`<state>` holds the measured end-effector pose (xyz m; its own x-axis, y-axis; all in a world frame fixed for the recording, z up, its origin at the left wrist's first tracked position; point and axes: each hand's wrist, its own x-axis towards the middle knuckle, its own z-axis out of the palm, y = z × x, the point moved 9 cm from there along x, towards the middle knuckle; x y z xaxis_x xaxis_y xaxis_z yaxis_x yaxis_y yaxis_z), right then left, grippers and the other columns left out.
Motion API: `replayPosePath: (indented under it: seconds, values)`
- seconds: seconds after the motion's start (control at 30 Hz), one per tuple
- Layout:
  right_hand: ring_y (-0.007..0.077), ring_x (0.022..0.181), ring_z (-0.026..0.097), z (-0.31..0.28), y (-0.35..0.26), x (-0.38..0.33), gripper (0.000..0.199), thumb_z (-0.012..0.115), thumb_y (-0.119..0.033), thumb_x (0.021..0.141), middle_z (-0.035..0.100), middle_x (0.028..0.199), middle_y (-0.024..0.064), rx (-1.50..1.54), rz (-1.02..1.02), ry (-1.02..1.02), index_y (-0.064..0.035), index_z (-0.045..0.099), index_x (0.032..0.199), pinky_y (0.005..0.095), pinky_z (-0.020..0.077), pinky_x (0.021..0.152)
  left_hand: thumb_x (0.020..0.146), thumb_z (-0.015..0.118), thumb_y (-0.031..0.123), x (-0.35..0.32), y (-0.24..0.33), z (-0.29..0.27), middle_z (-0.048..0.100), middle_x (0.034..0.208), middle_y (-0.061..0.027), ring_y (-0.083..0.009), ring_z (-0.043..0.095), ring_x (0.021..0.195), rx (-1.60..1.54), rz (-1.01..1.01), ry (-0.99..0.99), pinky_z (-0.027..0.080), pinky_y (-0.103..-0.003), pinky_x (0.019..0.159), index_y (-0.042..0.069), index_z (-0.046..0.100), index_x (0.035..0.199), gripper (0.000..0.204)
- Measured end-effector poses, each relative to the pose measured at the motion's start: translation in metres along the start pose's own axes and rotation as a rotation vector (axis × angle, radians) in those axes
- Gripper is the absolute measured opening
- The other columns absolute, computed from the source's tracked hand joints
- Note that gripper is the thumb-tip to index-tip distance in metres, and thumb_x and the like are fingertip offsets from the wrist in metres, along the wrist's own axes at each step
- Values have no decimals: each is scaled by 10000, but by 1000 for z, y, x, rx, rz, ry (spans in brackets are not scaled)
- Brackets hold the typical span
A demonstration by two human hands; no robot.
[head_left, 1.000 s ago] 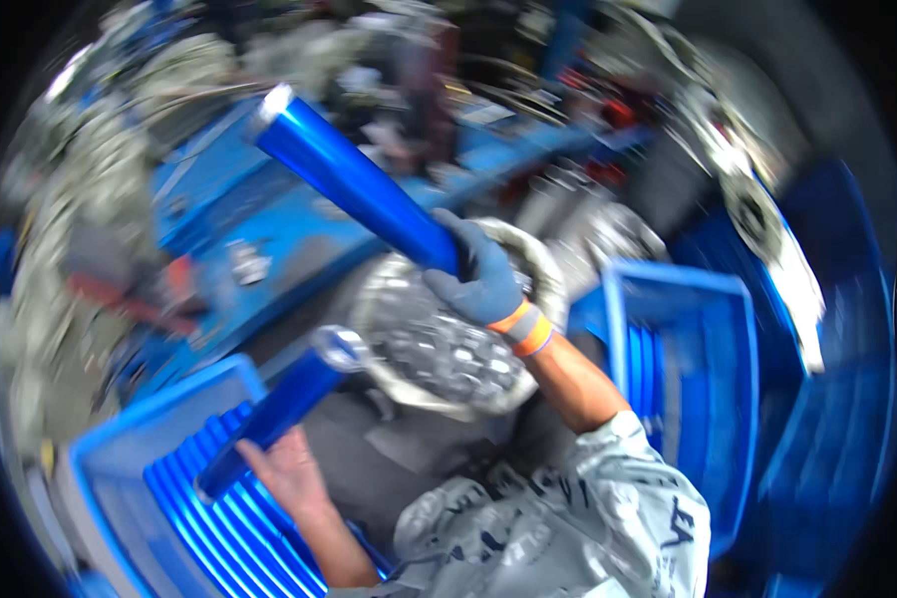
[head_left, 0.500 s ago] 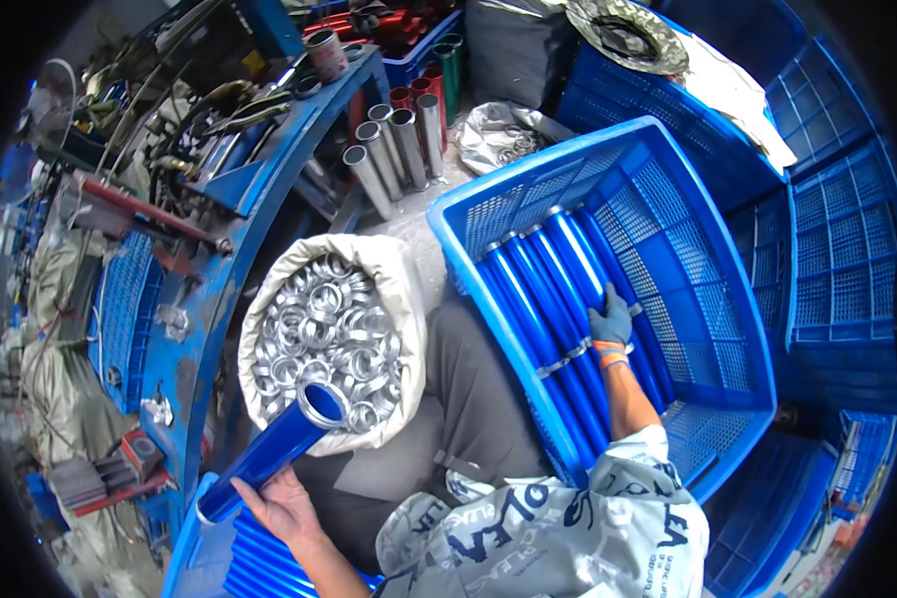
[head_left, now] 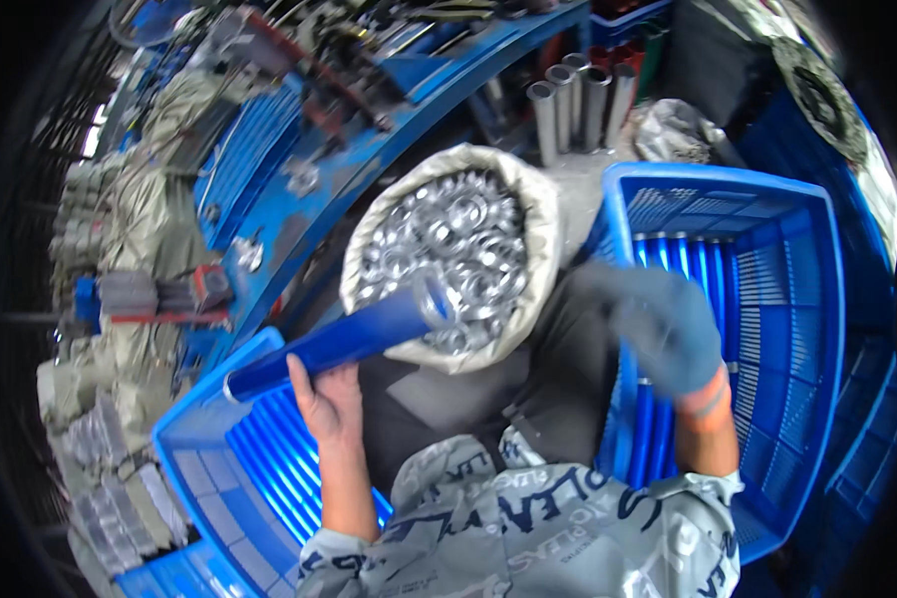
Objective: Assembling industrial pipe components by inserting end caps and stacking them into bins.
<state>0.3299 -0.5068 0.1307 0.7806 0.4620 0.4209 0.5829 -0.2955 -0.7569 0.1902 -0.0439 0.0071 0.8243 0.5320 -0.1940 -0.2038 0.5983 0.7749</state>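
My bare left hand (head_left: 331, 399) is closed around a shiny blue tube (head_left: 334, 344). The tube lies tilted, its silver-rimmed far end over the near edge of a pale sack (head_left: 543, 214) full of loose silver metal rings (head_left: 444, 229). On my right hand (head_left: 668, 329) is a grey-blue glove with an orange cuff. Motion smears its fingers, so what they hold, if anything, does not show. That hand is above the left side of the right blue crate (head_left: 822, 329), where several blue tubes (head_left: 651, 429) lie side by side.
A second blue crate (head_left: 184, 463) at lower left holds more blue tubes (head_left: 279, 463). Beyond it runs a blue workbench (head_left: 354, 164) with tools and scraps. Several silver tubes (head_left: 593, 105) stand upright at the back, beside a crumpled bag (head_left: 668, 130).
My right hand has come up from the tubes in the right crate and moved toward my body's middle. The view has swung left. The left hand still holds its blue tube.
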Motion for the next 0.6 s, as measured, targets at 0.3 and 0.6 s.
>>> replayPosePath:
  seconds: [0.3,0.6]
  values:
    - [187,1050,736,159,-255,18,315,714,-170,999,780,1165,71,110,-231,-510,-75,790,1290,325,595,906,1174,727,402,-26,51,-40,691,1586,-215,-377,676,1462,-109,79,-32,553,-577,1269,-10,599,1587,597]
    - [228,1068,827,168,-217,147,481,826,-101,1041,863,1175,117,89,-365,-315,-25,746,1510,340,643,975,1155,754,417,-58,105,-106,677,1598,-175,-346,649,1493,-131,183,98,508,-589,1302,51,600,1615,607]
